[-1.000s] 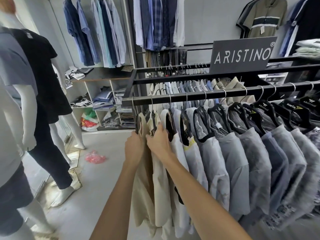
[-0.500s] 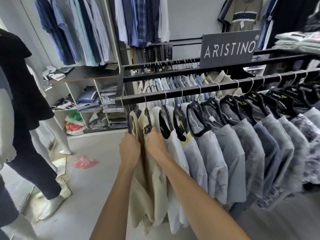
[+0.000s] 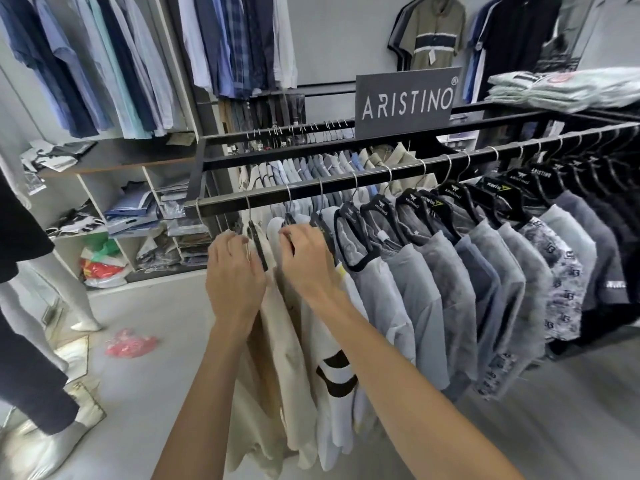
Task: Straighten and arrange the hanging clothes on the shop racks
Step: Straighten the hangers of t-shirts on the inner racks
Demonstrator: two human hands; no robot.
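Shop interior, grey floor (image 3: 156, 393); blue and white shirts (image 3: 104, 64) hang along the back wall above a shelf unit (image 3: 114, 216) of folded stock.

- Black rack rail (image 3: 381, 171), running from centre to right edge, with a second rail behind it.
- Row of grey shirts (image 3: 433, 289) on black hangers, close together, filling the rail's middle and right.
- Mannequin (image 3: 27, 341) in dark trousers, left edge.
- Grey "ARISTINO" sign (image 3: 407, 102), upright on the rack top.
- Folded pale stack (image 3: 568, 88), rack top, right.
- Beige shirt (image 3: 284, 341), near the rail's left end; left hand (image 3: 235, 282) grips its shoulder, fingers curled.
- White shirt (image 3: 332, 393) with black stripes, just beside the beige one; right hand (image 3: 308, 261) holds it at the neck, fingers curled by the hanger.
- Pink bag (image 3: 130, 342), on the floor.
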